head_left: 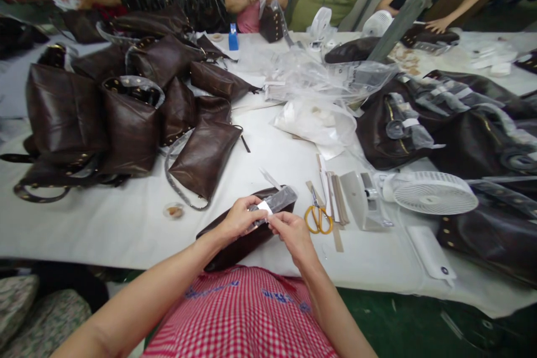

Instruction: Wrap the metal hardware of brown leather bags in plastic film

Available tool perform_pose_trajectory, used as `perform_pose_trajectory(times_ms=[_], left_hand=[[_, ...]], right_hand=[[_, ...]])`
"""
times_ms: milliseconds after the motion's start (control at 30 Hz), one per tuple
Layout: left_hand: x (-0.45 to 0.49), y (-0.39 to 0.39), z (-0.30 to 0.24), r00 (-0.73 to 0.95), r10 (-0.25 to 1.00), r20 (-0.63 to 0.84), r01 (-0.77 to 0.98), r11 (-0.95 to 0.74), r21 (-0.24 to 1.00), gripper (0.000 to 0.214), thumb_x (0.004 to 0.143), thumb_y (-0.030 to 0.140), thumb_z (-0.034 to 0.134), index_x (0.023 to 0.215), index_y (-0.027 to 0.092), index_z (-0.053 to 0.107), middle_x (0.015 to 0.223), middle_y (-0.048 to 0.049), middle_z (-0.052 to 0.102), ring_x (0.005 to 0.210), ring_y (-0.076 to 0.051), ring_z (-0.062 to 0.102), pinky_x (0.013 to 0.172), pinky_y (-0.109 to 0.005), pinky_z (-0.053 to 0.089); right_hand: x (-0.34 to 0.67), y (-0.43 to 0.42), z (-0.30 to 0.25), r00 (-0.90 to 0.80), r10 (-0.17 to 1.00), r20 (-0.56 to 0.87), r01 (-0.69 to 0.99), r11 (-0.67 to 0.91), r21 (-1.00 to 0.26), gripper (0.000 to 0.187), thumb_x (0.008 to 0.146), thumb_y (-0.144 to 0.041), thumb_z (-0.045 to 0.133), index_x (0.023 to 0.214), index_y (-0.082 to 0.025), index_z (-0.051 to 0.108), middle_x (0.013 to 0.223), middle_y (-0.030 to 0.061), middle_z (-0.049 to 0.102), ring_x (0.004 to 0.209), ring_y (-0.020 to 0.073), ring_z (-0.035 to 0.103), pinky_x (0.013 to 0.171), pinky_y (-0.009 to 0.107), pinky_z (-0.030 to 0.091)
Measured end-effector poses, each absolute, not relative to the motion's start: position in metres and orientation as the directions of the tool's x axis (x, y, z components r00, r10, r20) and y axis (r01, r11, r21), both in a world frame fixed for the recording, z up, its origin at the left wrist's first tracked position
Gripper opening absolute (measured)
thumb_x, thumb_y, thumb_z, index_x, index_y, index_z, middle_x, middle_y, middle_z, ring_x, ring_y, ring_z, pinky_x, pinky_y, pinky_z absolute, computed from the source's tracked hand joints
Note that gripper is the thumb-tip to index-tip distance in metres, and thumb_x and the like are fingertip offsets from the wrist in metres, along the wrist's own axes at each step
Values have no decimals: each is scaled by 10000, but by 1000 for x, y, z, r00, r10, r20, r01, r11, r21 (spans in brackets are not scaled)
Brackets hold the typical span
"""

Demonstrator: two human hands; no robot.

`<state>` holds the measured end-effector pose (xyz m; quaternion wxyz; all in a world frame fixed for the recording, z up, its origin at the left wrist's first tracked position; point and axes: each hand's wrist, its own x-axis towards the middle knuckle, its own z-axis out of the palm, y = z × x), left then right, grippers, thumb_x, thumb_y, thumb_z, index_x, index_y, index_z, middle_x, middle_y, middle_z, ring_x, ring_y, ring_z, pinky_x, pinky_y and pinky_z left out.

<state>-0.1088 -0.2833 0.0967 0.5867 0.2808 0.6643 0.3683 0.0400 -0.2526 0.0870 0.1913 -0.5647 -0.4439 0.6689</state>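
A dark brown leather bag (251, 240) lies flat at the table's front edge, right before me. Over it, my left hand (243, 215) is closed on a strap wrapped in clear plastic (279, 199), with a small white piece (264, 208) at the fingertips. My right hand (291, 232) pinches at the lower edge of that white piece, thumb and forefinger together. The two hands almost touch. To the right of them lie scissors with yellow handles (319, 220), beside several flat beige strips (338, 198).
Brown bags (130, 123) are heaped at left, and more bags (386, 128) at right. A white fan (434, 193) and a white power bank (430, 254) lie at right. Clear plastic bags (319, 120) cover the middle. Across the table, several people handle items.
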Motion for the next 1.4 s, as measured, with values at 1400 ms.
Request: perform_pose_trajectory(times_ms=[1400], left_hand=[[-118,-284,76,-34,907,-421,166,420,892,301,815,396,583,1007,168,621,806,-4,596,663,-117,523,597,-189,409]], right_hand=[[38,-273,54,-84,992,-97,400,-56,-915,77,752,-239,588,681,-209,582,828,47,551,832,209,534,817,344,428]])
